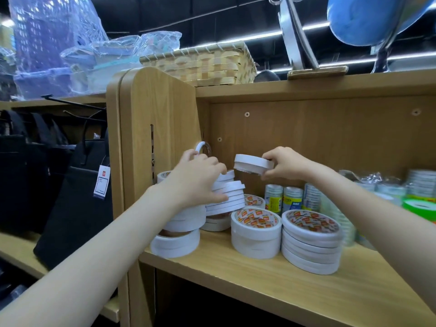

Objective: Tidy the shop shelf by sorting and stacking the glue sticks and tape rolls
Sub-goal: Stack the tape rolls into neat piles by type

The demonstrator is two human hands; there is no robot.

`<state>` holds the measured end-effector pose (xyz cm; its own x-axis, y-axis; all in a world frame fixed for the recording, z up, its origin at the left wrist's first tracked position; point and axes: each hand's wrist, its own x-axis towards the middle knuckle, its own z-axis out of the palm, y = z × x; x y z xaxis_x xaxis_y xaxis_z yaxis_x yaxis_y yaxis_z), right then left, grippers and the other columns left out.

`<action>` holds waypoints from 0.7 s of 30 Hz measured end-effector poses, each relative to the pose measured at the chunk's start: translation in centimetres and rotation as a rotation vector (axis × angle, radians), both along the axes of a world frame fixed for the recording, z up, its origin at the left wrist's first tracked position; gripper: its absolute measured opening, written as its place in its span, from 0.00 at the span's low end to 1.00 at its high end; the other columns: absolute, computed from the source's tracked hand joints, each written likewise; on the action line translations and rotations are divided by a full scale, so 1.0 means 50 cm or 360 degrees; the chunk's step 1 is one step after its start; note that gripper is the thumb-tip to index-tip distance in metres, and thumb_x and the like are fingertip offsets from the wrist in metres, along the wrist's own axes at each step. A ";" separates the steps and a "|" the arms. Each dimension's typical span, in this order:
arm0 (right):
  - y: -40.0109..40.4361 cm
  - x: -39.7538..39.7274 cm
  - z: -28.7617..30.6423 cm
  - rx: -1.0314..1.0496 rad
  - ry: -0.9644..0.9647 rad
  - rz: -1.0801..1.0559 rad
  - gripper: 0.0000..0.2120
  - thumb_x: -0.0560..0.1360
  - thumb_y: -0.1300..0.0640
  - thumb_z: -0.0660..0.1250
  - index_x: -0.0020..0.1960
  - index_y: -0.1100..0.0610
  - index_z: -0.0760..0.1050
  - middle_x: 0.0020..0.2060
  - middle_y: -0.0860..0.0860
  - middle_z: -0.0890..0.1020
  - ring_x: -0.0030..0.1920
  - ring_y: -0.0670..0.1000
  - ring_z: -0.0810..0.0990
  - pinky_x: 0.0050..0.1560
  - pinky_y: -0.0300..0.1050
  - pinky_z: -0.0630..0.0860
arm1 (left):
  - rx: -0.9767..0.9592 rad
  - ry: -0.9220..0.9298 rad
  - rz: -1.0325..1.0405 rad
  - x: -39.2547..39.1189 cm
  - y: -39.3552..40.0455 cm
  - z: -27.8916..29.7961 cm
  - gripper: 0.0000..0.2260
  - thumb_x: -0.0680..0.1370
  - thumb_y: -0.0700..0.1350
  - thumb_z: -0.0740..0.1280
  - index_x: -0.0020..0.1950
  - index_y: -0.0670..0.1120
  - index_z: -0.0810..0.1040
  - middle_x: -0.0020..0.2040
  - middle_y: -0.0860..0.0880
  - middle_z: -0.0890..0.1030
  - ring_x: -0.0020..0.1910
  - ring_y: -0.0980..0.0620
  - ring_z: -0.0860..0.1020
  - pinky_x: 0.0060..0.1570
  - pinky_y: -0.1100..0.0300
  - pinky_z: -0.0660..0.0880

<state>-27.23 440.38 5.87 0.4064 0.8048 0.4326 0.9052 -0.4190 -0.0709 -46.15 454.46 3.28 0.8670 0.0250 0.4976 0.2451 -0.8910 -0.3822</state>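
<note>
Head view: the wooden shelf carries stacked white tape rolls. They look light, rigid and prone to slide, so best gripped across the rim. The left hand steadies a leaning stack while pinching a thin roll; the right hand holds a wide roll aloft by its edge

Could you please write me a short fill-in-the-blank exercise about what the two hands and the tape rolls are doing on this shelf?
1. The right hand holds a wide white tape roll ____ the shelf.
2. The left hand pinches a thin roll that stands ____.
3. The woven basket sits ____ the shelf unit.

Missing words: above; on edge; on top of
</note>
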 end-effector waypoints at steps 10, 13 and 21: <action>-0.016 0.002 -0.044 -0.0018 0.0255 0.0043 0.12 0.69 0.55 0.73 0.33 0.50 0.71 0.31 0.46 0.73 0.33 0.46 0.68 0.33 0.39 0.62 | 0.0343 0.0306 0.0281 0.059 -0.036 -0.034 0.30 0.72 0.60 0.66 0.65 0.44 0.62 0.56 0.47 0.79 0.57 0.45 0.76 0.69 0.48 0.52; -0.022 -0.002 -0.042 -0.0003 0.0259 0.0044 0.13 0.69 0.55 0.73 0.33 0.48 0.70 0.31 0.45 0.73 0.33 0.44 0.68 0.33 0.38 0.63 | 0.0452 0.0191 0.0250 0.062 -0.038 -0.049 0.28 0.73 0.55 0.65 0.66 0.41 0.60 0.54 0.46 0.80 0.54 0.45 0.78 0.67 0.51 0.56; -0.052 0.004 -0.023 0.0170 0.0322 0.0025 0.08 0.68 0.56 0.74 0.40 0.58 0.77 0.35 0.55 0.78 0.35 0.49 0.72 0.36 0.42 0.67 | 0.0310 -0.0374 -0.0211 0.058 -0.023 -0.036 0.27 0.53 0.51 0.76 0.46 0.41 0.74 0.29 0.49 0.75 0.28 0.47 0.77 0.44 0.57 0.74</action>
